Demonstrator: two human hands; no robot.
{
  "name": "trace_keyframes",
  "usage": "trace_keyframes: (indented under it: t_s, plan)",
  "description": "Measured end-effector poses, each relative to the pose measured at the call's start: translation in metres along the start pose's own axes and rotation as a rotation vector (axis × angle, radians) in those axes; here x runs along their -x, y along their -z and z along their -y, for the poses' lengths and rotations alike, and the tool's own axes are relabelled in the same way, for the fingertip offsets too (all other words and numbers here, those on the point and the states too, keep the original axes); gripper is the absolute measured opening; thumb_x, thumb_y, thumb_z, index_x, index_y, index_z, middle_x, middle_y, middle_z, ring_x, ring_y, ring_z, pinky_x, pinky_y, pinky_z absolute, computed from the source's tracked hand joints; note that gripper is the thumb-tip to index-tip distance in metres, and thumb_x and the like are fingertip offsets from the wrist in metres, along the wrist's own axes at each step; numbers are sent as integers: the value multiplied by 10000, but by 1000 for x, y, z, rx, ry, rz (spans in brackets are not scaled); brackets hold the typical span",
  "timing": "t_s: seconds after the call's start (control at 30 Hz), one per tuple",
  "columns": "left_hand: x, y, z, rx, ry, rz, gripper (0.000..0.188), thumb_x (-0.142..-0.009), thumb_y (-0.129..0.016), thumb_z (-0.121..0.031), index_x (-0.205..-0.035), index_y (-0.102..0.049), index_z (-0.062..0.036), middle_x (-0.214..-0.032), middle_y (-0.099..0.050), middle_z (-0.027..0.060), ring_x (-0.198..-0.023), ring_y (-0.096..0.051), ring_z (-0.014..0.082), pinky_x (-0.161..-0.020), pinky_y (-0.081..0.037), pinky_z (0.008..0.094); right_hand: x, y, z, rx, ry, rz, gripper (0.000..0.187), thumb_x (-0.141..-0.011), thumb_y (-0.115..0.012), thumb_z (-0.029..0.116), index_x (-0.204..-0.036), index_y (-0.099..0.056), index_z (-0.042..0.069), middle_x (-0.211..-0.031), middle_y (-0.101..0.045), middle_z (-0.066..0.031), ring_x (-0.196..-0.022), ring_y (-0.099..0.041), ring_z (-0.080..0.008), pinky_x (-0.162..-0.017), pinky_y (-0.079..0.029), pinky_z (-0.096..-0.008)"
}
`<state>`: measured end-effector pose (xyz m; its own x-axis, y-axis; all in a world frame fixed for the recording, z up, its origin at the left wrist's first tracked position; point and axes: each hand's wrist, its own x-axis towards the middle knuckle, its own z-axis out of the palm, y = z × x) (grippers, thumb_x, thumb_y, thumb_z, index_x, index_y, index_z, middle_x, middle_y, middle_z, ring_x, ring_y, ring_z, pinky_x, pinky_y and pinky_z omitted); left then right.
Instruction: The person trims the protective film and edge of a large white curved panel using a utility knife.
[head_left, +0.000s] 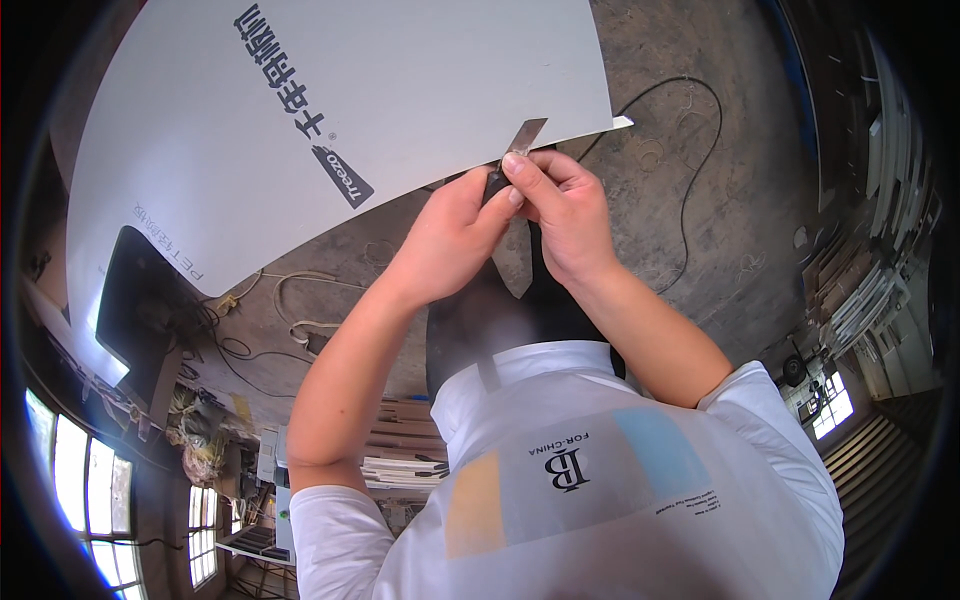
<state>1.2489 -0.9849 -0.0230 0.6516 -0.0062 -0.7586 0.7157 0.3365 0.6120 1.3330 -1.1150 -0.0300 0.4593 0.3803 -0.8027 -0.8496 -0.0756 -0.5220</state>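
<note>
My left hand is closed round the black handle of a knife. Its wide, flat metal blade points up and to the right, over the near edge of a large white board. My right hand pinches the knife with thumb and fingers where the blade meets the handle. Both hands touch each other at the handle, just at the board's near edge. Something small and pale shows at the base of the blade, too small to make out.
A black cable loops over the concrete floor at the right. At the left, a dark screen-like panel stands near the board's corner, with pale cords below it. Stacked strips and panels line the right side.
</note>
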Motion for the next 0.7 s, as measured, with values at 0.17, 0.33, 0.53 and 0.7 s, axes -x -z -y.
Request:
trace_keyframes:
  t_s: [0.17,0.33,0.53,0.7]
  plan:
    - [-5,-6,2,52,-47,7,312,-1107,-517,-336,-962,-530,-60,-664,-480,-32,-518,-433,52,-457,-366,227,-2,6,4,5,-6,-14,215,-974,-753,188,-1019,-703,-16,-834,-686,-31,-761,-648,-91,-723,-556,-262]
    - [-10,-10,0,38,-34,22,309,-1108,-516,-338,-972,-531,-60,-670,-482,-33,-519,-429,52,-457,-362,225,-3,13,8,4,1,-7,207,-973,-752,181,-1012,-699,-16,-831,-685,-30,-761,-652,-93,-716,-558,-263]
    - [-13,-16,-2,63,-31,25,289,-1108,-516,-322,-996,-540,-57,-670,-482,-34,-522,-431,48,-458,-362,224,-4,17,13,-5,-4,-14,201,-977,-747,179,-1009,-698,-13,-832,-687,-30,-759,-651,-90,-713,-558,-262]
    - [-17,-21,-3,43,-39,29,279,-1107,-519,-313,-1005,-543,-55,-668,-480,-36,-522,-430,47,-457,-359,225,-5,23,15,7,2,-18,193,-976,-749,184,-996,-704,-3,-830,-686,-23,-759,-649,-86,-718,-559,-258]
